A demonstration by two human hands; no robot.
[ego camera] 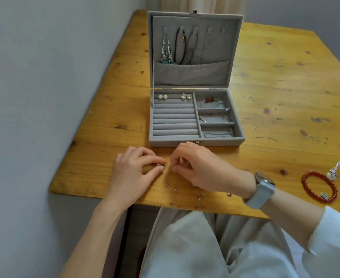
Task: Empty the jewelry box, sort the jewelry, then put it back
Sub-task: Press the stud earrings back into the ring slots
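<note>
Hard to see: your left hand (134, 167) pinches a tiny stud (164, 166); your right hand (197, 167) is curled, contents unclear.
Nearby: loose studs (176, 189), open jewelry box (195, 142), red bracelet (318, 186).

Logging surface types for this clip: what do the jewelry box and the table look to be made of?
Jewelry box: apparently grey velvet-like fabric, matte and fuzzy-looking, with a small shiny metal clasp. Table: varnished wood, likely pine, showing yellow planks, knots and grain.

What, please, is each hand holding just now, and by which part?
The left hand pinches a small silver stud earring between thumb and fingertips; which part the grip takes is too small to tell. The right hand has its fingers curled close by; whether it holds anything cannot be told.
</note>
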